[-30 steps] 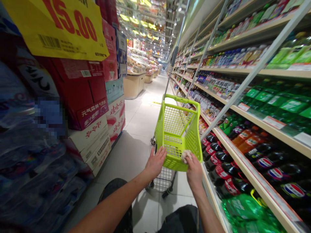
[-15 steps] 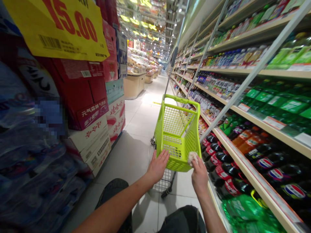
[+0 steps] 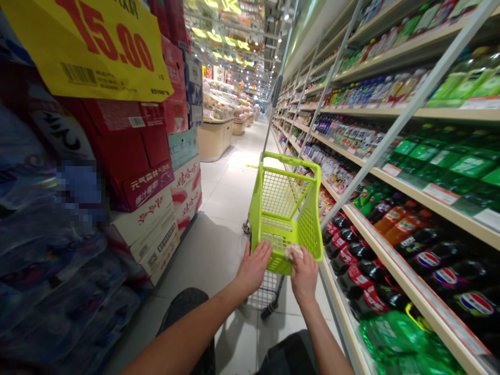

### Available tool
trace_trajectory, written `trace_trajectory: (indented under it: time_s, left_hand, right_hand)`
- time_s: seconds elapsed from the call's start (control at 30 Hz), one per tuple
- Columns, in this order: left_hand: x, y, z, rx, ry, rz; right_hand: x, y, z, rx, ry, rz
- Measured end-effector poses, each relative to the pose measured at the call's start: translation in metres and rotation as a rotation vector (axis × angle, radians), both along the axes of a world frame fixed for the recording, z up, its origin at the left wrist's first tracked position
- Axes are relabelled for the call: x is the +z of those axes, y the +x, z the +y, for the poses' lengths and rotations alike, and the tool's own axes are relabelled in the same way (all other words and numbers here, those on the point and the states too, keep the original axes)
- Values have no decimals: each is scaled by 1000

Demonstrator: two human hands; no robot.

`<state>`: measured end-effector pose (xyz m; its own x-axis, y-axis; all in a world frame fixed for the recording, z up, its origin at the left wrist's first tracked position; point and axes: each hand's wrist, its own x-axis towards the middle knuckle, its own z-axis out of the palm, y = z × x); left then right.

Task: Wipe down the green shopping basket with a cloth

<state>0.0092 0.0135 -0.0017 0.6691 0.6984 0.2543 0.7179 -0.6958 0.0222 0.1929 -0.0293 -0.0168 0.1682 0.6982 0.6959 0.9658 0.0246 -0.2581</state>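
A lime-green plastic shopping cart [image 3: 291, 190] stands before me, its basket facing up and a wire rack with black wheels below. My left hand [image 3: 254, 264] lies on the basket's near left rim, fingers stretched out and fairly flat. My right hand [image 3: 304, 273] is closed around a whitish crumpled cloth [image 3: 294, 252], pressed to the near edge of the basket at its middle. Part of the cloth is hidden under the fingers. Nothing shows inside the basket.
Shelves of drinks run along the right, with cola bottles [image 3: 357, 276] low down and a slanting grey post [image 3: 390, 140]. On the left, stacked cartons [image 3: 146, 229] and wrapped bottle packs stand under a yellow price sign [image 3: 94, 49]. A tiled aisle [image 3: 219, 192] leads away.
My right hand has moved left with the cloth, from the basket's near right corner to the middle of its near edge. My left hand stays in place on the rim.
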Motion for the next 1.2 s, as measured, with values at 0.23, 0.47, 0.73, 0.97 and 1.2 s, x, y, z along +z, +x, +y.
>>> trace_trajectory:
  time_s: [0.23, 0.47, 0.73, 0.97, 1.2]
  left_hand:
    - [-4, 7, -3, -27, -21, -32]
    - [0, 3, -2, -22, 13, 10]
    - [-3, 2, 0, -3, -8, -7]
    - [1, -4, 1, -28, -13, -14]
    - [-1, -2, 1, -9, -5, 11]
  right_hand:
    - [-8, 40, -19, -105, 132, 118]
    - [-9, -17, -9, 222, 56, 43]
    - [-3, 31, -22, -22, 71, 14]
    - [-6, -6, -4, 148, 16, 8]
    - [-8, 12, -13, -35, 80, 41]
